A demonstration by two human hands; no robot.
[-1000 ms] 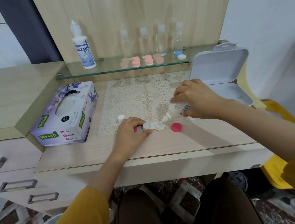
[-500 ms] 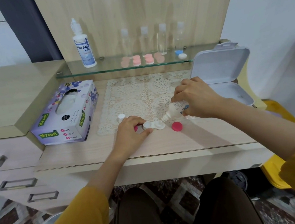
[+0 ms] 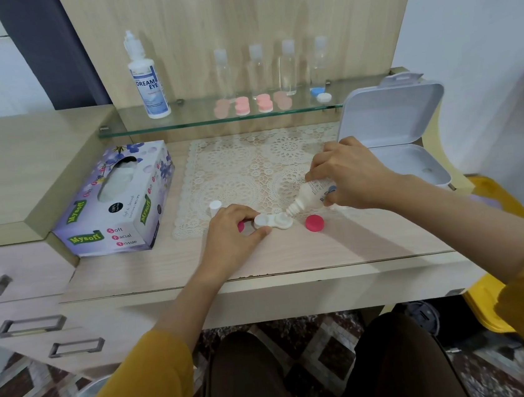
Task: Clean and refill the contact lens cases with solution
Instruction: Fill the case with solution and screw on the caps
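Indoor light, moderately bright, soft and even, with no hard glare. A faint, blurry-edged shadow lies on the desk [image 3: 325,250] under the right hand [image 3: 349,172] and its arm, so the source is probably overhead. Clear bottles [image 3: 288,64] on the glass shelf [image 3: 199,115] look hazy. Wide-angle bowing at the edges: the drawers [image 3: 30,324] lean. The floor [image 3: 320,348] is smeared and soft.
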